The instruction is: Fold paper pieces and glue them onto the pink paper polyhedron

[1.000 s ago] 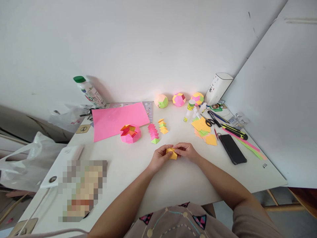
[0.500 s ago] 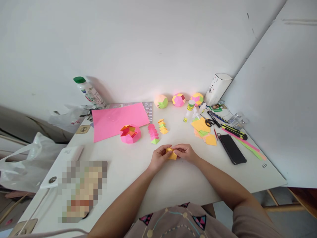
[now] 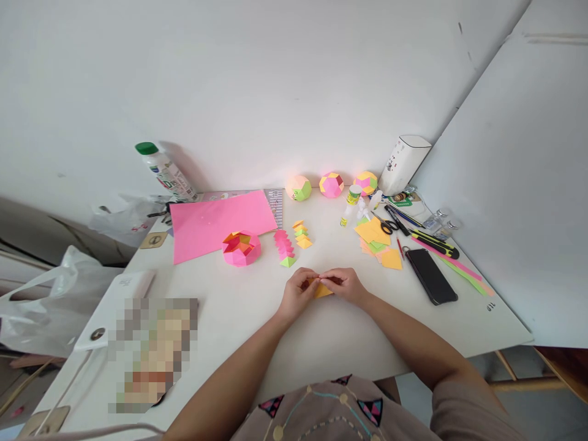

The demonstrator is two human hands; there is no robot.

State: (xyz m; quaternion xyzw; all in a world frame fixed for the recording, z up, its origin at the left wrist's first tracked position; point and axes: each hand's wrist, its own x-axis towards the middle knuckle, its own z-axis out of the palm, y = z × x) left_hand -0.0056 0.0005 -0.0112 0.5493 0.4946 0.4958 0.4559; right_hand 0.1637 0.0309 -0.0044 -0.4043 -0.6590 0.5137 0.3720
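A small orange piece of paper (image 3: 324,291) is pinched between my two hands above the front of the white table. My left hand (image 3: 297,291) grips its left side, and my right hand (image 3: 343,285) holds the upper right edge, the fingertips of both almost meeting. Part of the paper is hidden behind the fingers. Just beyond the hands lie a row of folded pink paper pieces (image 3: 283,245) with a green one in front, and a row of folded orange and green pieces (image 3: 302,234). A pink faceted paper shape (image 3: 241,249), open on top, sits to their left.
Loose orange and green paper squares (image 3: 374,233), scissors (image 3: 388,226) and a black phone (image 3: 430,275) lie at right. Glue bottles (image 3: 353,199) and several paper balls (image 3: 331,185) stand at the back. A pink sheet (image 3: 220,220) and a bottle (image 3: 168,174) are at left.
The orange paper has been turned slightly and its visible corner now points further right. Both hands stay in nearly the same place, with the fingertips closer together.
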